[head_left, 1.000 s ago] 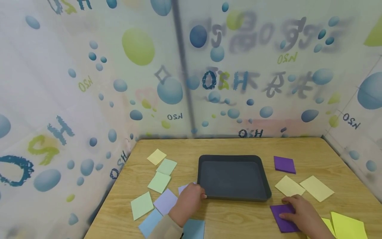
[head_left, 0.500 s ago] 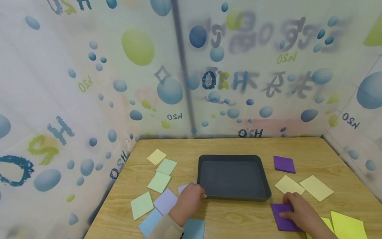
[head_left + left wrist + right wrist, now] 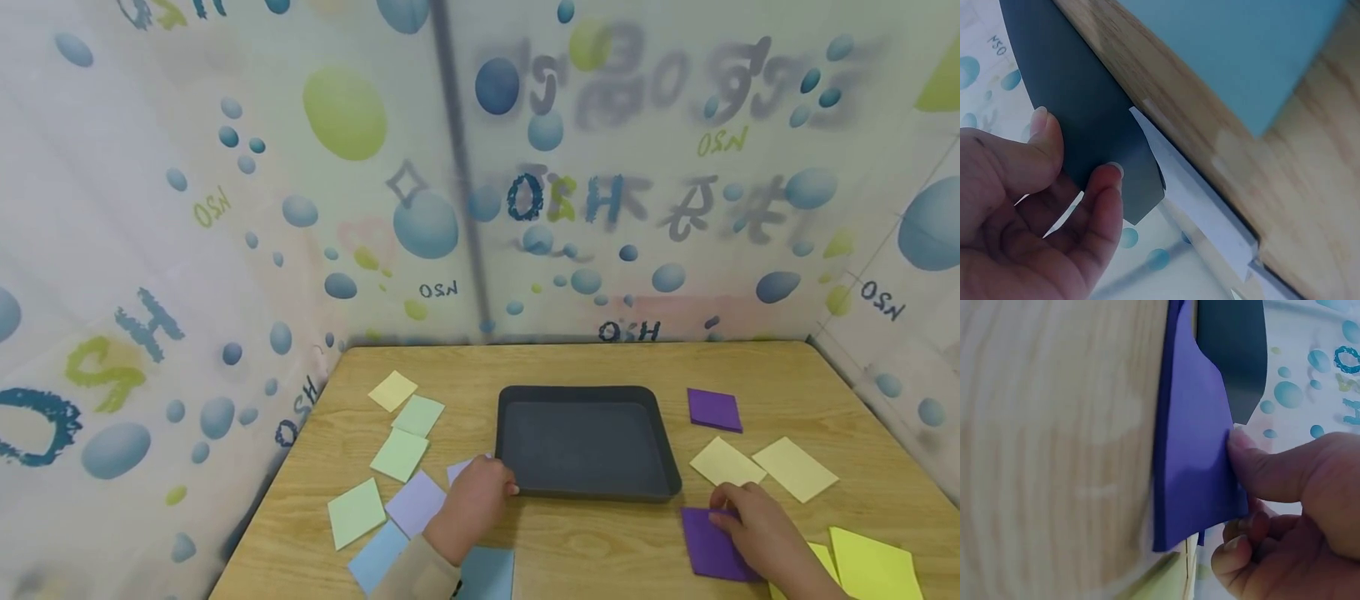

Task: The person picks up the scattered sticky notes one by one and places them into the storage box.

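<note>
In the head view, my left hand (image 3: 477,502) holds the near left corner of a dark grey tray (image 3: 585,446). The left wrist view shows the thumb at the tray's rim and a fingertip against its outer side (image 3: 1085,94). My right hand (image 3: 761,525) is at a purple sticky note pad (image 3: 708,546) on the table. Its thumb and fingers pinch the far right edge of the pad. In the right wrist view the purple sheet (image 3: 1194,450) bends up toward the thumb (image 3: 1260,462), and the curled fingers are partly hidden behind it.
Green pads (image 3: 356,512), a lavender pad (image 3: 416,504) and blue pads (image 3: 487,575) lie to the left. Right of the tray are another purple pad (image 3: 714,409), pale yellow pads (image 3: 795,468) and bright yellow pads (image 3: 873,565). A patterned curtain (image 3: 600,167) stands behind the table (image 3: 442,360).
My right thumb has slid from the top of the near purple pad up to its edge, and the pad has shifted slightly. My left hand stays at the tray's corner.
</note>
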`<state>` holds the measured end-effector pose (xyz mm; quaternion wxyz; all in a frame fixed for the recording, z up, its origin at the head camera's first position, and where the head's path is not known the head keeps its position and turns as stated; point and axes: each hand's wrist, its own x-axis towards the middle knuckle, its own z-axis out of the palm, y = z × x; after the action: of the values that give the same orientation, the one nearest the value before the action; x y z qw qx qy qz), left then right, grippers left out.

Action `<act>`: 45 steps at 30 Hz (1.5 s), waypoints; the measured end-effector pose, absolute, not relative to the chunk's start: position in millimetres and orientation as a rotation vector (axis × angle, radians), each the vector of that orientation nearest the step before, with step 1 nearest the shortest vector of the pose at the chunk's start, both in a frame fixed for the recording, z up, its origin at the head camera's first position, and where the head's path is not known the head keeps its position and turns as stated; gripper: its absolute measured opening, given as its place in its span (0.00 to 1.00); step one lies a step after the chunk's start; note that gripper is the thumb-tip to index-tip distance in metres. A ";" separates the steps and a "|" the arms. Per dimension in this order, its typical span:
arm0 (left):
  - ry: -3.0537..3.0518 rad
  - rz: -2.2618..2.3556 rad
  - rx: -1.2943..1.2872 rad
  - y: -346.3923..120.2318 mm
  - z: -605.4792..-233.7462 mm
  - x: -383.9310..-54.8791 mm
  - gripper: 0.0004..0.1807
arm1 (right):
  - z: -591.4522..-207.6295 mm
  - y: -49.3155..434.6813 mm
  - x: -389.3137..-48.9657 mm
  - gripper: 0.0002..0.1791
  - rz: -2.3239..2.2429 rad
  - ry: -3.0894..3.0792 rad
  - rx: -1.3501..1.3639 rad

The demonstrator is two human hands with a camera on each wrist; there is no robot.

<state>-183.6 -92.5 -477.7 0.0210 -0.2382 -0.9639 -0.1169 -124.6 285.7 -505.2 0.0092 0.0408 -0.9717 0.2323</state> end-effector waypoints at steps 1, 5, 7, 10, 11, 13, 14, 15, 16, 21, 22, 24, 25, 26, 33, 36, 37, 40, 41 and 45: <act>-2.989 -0.359 -0.740 -92.5 -477.5 -183.8 0.10 | -503.5 285.1 -124.1 0.05 0.722 -3.032 0.127; -2.984 -0.352 -0.750 -92.8 -477.4 -184.7 0.09 | -495.0 284.1 -123.7 0.06 0.716 -3.054 0.126; -2.975 -0.350 -0.755 -93.0 -477.5 -184.9 0.09 | -489.8 283.6 -123.2 0.07 0.729 -3.072 0.123; -2.969 -0.347 -0.756 -93.2 -477.3 -184.9 0.08 | -483.6 283.1 -122.4 0.07 0.736 -3.082 0.135; -2.969 -0.349 -0.754 -93.2 -477.0 -184.9 0.08 | -481.3 282.7 -122.4 0.07 0.737 -3.084 0.139; -2.974 -0.353 -0.749 -93.2 -476.8 -184.8 0.08 | -477.0 282.3 -122.8 0.08 0.734 -3.084 0.158; -2.978 -0.356 -0.745 -93.2 -476.4 -184.7 0.08 | -474.8 282.4 -123.0 0.08 0.732 -3.085 0.170; -2.980 -0.359 -0.743 -93.1 -476.1 -184.5 0.08 | -472.6 282.4 -123.5 0.08 0.730 -3.086 0.181; -2.981 -0.362 -0.741 -93.1 -475.9 -184.5 0.08 | -470.2 282.5 -124.1 0.08 0.725 -3.086 0.193; -2.993 -0.371 -0.737 -93.0 -475.4 -184.0 0.08 | -458.7 282.0 -125.3 0.07 0.683 -3.045 0.246; -2.997 -0.375 -0.735 -93.0 -475.1 -183.9 0.09 | -456.4 281.6 -125.1 0.07 0.680 -3.033 0.254; -3.002 -0.373 -0.733 -92.9 -474.5 -184.0 0.09 | -451.7 280.6 -125.3 0.07 0.692 -3.020 0.262; -3.007 -0.376 -0.731 -92.9 -473.9 -183.7 0.09 | -449.7 279.8 -125.0 0.08 0.701 -3.018 0.261; -3.008 -0.374 -0.731 -92.9 -473.9 -183.9 0.09 | -448.0 279.0 -124.9 0.08 0.709 -3.013 0.263; -3.013 -0.380 -0.722 -92.9 -474.8 -183.2 0.09 | -442.1 272.2 -130.8 0.08 0.746 -2.962 0.291; -3.012 -0.384 -0.725 -93.0 -476.0 -183.5 0.09 | -438.8 269.8 -137.2 0.07 0.780 -2.963 0.317; -3.010 -0.383 -0.727 -93.1 -476.2 -183.8 0.09 | -437.5 269.0 -139.5 0.07 0.793 -2.971 0.318; -3.015 -0.387 -0.727 -92.9 -475.6 -184.1 0.09 | -433.4 266.5 -146.0 0.06 0.834 -2.984 0.338; -3.017 -0.387 -0.728 -92.8 -475.1 -184.2 0.09 | -431.7 265.4 -148.3 0.06 0.848 -2.991 0.331; -3.025 -0.390 -0.727 -92.2 -472.8 -184.4 0.09 | -426.0 260.1 -157.2 0.07 0.873 -2.980 0.342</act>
<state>-184.4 -92.2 -472.8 0.0033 -0.2319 -0.9648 -0.1243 -157.2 260.1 -426.0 0.0088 0.1095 -0.9539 0.2793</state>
